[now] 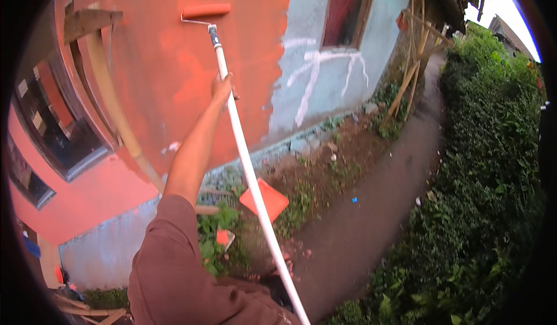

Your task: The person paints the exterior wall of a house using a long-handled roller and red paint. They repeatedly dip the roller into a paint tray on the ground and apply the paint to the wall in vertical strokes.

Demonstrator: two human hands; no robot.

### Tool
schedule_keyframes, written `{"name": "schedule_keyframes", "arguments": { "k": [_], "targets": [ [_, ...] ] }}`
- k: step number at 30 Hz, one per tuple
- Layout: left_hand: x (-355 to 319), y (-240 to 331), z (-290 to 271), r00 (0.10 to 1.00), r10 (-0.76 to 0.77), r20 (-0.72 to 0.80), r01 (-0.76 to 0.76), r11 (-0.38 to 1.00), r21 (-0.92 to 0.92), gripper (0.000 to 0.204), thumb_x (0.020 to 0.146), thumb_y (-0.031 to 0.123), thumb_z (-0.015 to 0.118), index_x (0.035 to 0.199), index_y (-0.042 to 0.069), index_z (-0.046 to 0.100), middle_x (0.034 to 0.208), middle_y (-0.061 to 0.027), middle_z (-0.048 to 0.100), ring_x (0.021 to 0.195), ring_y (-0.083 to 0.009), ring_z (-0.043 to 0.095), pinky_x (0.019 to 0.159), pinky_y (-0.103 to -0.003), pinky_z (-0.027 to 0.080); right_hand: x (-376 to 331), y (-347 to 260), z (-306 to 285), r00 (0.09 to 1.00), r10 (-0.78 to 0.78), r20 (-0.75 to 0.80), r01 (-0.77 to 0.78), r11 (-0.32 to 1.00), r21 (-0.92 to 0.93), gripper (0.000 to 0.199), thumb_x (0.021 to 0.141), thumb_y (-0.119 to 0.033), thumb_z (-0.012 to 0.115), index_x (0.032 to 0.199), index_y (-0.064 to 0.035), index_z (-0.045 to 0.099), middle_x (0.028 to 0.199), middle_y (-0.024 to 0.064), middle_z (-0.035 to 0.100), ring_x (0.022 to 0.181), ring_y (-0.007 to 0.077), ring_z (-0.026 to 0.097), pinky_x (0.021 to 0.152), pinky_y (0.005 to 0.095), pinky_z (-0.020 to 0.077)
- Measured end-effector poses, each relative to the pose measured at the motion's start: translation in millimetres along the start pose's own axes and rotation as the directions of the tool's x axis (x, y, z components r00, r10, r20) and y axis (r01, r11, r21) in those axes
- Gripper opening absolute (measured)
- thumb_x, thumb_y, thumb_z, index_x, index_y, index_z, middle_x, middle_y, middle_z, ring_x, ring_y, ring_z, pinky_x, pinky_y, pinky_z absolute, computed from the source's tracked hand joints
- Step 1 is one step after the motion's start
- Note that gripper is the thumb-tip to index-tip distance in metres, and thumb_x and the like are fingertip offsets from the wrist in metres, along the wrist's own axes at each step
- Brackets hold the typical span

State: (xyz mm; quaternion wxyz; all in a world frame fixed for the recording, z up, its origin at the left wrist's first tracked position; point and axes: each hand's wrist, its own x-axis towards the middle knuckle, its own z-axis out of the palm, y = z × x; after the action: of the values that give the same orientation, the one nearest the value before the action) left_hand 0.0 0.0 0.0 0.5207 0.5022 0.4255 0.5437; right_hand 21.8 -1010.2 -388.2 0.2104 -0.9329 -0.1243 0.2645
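Observation:
My left hand (223, 89), at the end of an outstretched arm in a brown sleeve, is closed around the upper part of a long white pole (246, 158). A paint roller (206, 10) with an orange sleeve is fixed to the pole's top by a wire frame and lies against the wall. Fresh orange paint (156, 52) covers much of the wall around it, in uneven patches. To the right, the paint ends in a ragged edge against the light blue wall (301, 11). The pole's lower end runs out of the picture, and my right hand is not in view.
An orange square tray (272, 202) lies on the ground behind the pole. Wooden poles (110, 87) lean near a window (58, 122) on the left. A curtained window (346, 11) is at the upper right. A path (371, 209) runs beside dense bushes (493, 151).

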Motion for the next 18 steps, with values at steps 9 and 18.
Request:
{"name": "schedule_keyframes", "arguments": {
  "k": [9, 18],
  "targets": [
    [-200.7, -350.9, 2.6, 0.818, -0.568, -0.091, 0.551, 0.819, -0.159, 0.028, 0.097, 0.037, 0.056, 0.1, 0.011, 0.045, 0.055, -0.0034, 0.042, 0.038, -0.0185, 0.041, 0.041, -0.04, 0.047, -23.8, 217.7, -136.1, 0.921, 0.388, -0.015, -0.309, 0.708, -0.635, 0.04, 0.083, -0.038, 0.061, 0.092, 0.0001, 0.069, 0.091, 0.0209, 0.069, 0.088, 0.0403, 0.066, 0.076, 0.0505, 0.0518],
    [-439.9, -399.2, 154.3, 0.637, -0.767, -0.08, 0.748, 0.64, -0.176, 0.025, 0.096, 0.028, 0.059, 0.104, 0.012, 0.042, 0.061, -0.0052, 0.046, 0.04, -0.0173, 0.045, 0.039, -0.038, 0.048, -67.6, 210.5, -368.0, 0.686, 0.714, 0.14, -0.419, 0.545, -0.727, 0.05, 0.078, -0.041, 0.064, 0.108, -0.0012, 0.068, 0.11, 0.0236, 0.067, 0.107, 0.0384, 0.063, 0.089, 0.0493, 0.0504]
  ]
}}
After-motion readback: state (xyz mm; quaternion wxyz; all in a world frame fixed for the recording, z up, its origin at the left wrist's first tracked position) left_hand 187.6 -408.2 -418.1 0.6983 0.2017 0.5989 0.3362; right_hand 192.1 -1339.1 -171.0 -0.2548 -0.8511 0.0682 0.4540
